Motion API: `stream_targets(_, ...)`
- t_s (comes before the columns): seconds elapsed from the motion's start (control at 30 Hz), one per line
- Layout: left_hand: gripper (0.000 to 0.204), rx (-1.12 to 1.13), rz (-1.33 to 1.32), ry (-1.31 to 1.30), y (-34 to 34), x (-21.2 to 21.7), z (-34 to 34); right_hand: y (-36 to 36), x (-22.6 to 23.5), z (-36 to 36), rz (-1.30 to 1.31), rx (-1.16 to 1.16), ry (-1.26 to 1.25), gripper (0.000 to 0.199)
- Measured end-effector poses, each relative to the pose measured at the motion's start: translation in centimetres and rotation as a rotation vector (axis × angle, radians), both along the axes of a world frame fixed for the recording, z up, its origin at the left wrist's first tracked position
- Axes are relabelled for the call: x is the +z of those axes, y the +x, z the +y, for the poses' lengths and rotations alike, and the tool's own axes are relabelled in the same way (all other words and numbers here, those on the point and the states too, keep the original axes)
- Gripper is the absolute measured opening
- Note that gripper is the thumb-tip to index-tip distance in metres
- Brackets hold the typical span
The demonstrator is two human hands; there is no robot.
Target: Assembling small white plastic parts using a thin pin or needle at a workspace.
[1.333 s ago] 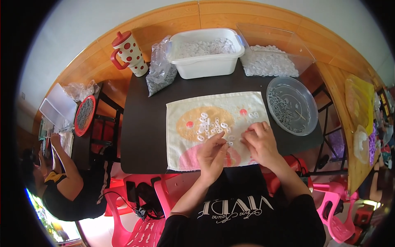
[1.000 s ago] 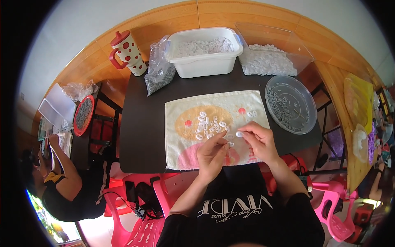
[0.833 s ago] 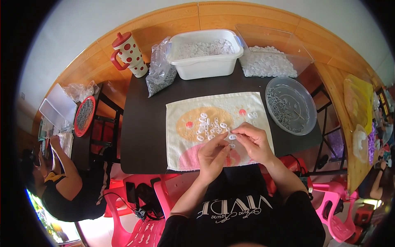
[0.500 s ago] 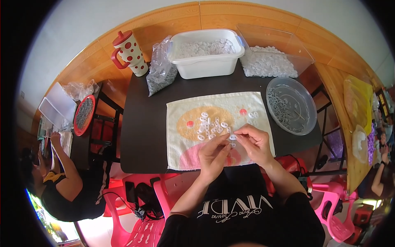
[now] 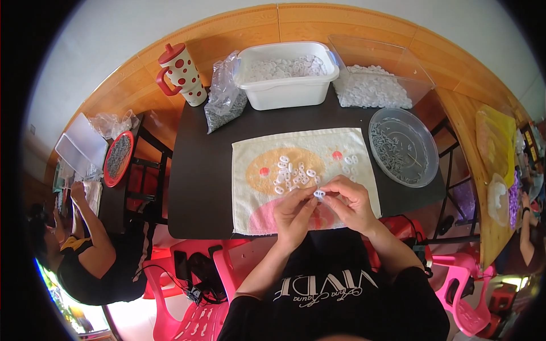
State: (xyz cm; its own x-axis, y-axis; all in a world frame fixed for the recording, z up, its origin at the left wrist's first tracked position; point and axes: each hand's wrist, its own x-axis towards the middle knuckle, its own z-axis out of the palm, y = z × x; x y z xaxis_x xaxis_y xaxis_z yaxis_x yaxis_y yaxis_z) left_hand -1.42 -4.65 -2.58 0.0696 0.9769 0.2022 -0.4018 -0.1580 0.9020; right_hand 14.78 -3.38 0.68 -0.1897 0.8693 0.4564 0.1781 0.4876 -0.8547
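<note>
Between my fingertips is a small white oval plastic piece (image 5: 319, 194) that looks to have two holes. My left hand (image 5: 293, 215) pinches it from the left, and my right hand (image 5: 351, 204) grips it from the right. Both hands are closed above the near part of a pale towel (image 5: 244, 165) with orange and pink patches. Just beyond my fingers lies a loose cluster of similar white pieces (image 5: 293, 170). A few more white pieces (image 5: 350, 165) rest to the right, near a red dot on the towel. Any smaller part held in the fingertips is hidden.
Along the table's back stand a spotted tumbler (image 5: 183, 77), a bag of grey bits (image 5: 224, 108), a white tub (image 5: 287, 94) and a clear bin (image 5: 372, 85) of white pieces. A round clear tray (image 5: 404, 148) of grey parts sits right. Other people work at both sides.
My fingertips have come closer together on the white piece, which is now turned and held between both hands. The view has shifted very slightly.
</note>
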Motion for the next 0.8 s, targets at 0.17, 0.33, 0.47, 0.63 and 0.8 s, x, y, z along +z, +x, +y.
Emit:
stream_targets(0.17,0.028,0.023,0.023,0.016,0.1,-0.4,0.3,0.4,0.4,0.0,-0.211,-0.007,0.206,0.031)
stream_targets(0.33,0.026,-0.041,-0.038,-0.025,-0.1,-0.5,0.3,0.2,0.2,0.0,-0.121,0.018,0.16,0.027)
stream_targets(0.47,0.026,-0.027,-0.007,0.05,-0.1,-0.6,0.4,0.2,-0.4,0.0,-0.036,0.033,0.092,0.025)
stream_targets(0.63,0.024,-0.151,-0.113,-0.015,-0.5,-0.4,0.3,0.2,-1.3,-0.3,0.091,0.076,-0.014,0.024)
stream_targets(0.8,0.023,-0.134,-0.107,-0.046,-0.2,0.1,0.3,0.2,-1.1,-0.5,0.22,0.126,-0.108,0.021)
